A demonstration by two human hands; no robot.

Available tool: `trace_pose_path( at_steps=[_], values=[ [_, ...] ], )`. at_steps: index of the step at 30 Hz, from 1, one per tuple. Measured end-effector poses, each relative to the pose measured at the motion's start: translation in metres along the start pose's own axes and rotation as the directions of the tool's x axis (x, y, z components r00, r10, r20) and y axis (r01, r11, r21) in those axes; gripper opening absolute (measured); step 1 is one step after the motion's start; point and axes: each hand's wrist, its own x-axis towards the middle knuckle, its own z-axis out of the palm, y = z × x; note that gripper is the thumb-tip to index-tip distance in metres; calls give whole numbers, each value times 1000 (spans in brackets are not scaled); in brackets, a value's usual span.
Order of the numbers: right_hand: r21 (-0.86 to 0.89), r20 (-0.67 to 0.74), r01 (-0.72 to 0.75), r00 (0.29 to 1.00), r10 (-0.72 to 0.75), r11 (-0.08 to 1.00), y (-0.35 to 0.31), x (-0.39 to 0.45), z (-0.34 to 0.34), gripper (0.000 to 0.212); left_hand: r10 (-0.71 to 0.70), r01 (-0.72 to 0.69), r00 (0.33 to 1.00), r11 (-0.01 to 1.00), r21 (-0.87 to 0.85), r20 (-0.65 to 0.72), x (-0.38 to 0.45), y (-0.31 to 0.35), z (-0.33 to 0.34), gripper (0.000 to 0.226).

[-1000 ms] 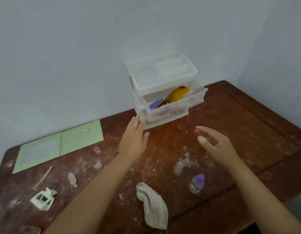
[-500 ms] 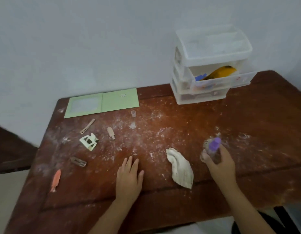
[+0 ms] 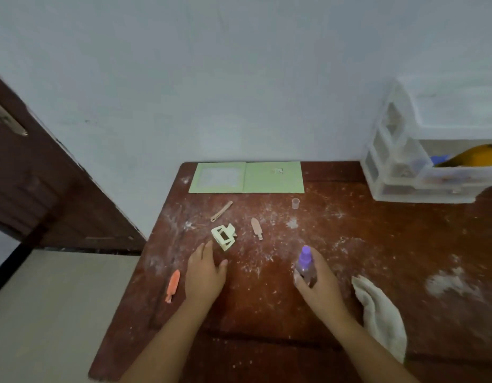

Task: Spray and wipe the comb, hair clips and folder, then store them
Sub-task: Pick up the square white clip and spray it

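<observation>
Purple-capped spray bottle (image 3: 305,265): upright, gripped by right hand (image 3: 320,283), fingers curled round it.
Left hand (image 3: 204,273): flat on table (image 3: 377,244), fingers straight, together.
Claw clip (image 3: 224,236): just beyond left fingertips.
Orange clip (image 3: 173,284): left of left hand.
Green folder (image 3: 247,177): open, against wall.
Cloth (image 3: 380,310): right of right hand.

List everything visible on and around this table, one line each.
folder: 1, light green, open flat at table's back edge
claw clip: 1, cream, just beyond left hand
flat hair clips: 2, beige, mid-table
orange clip: 1, near left edge
small cup: 1, clear, right of folder
cloth: 1, off-white, right of right hand
drawer unit: 1, clear plastic, back right
table: 1, brown, dusty
left hand: flat on table
right hand: holds purple-capped spray bottle
</observation>
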Motion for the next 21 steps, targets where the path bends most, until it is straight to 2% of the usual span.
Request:
trace_pose_path(
  at_steps=[3,6,9,11,13,16,17,19,21],
  values=[
    [-30,30,1,1000,0,1000,2,1,4,65,61,-62,998,997,-37,-3,37,7,-6,42],
    [-11,32,19,999,-19,1000,8,3,5,65,173,-175,982,984,32,70,70,11,-4,48],
    [-62,51,71,996,-68,996,8,6,4,51,282,-328,927,929,170,249,92,18,-1,40],
    [-78,99,64,993,-56,995,6,8,2,49,294,-410,876,872,267,383,99,23,-4,29],
    [-59,135,28,991,-20,998,2,9,0,47,295,-441,848,853,278,441,101,24,-7,25],
    [17,145,-4,989,2,1000,-6,6,-7,42,297,-421,856,875,238,423,97,20,-12,18],
    [60,142,-23,990,14,998,-10,4,-9,46,299,-401,869,892,209,394,93,18,-14,16],
    [136,140,-44,990,24,990,-15,0,-15,57,261,-322,898,938,125,354,81,13,-15,28],
    [174,119,-20,993,-1,985,-22,-4,-22,68,198,-195,913,980,-45,358,63,8,-15,33]
  ],
)
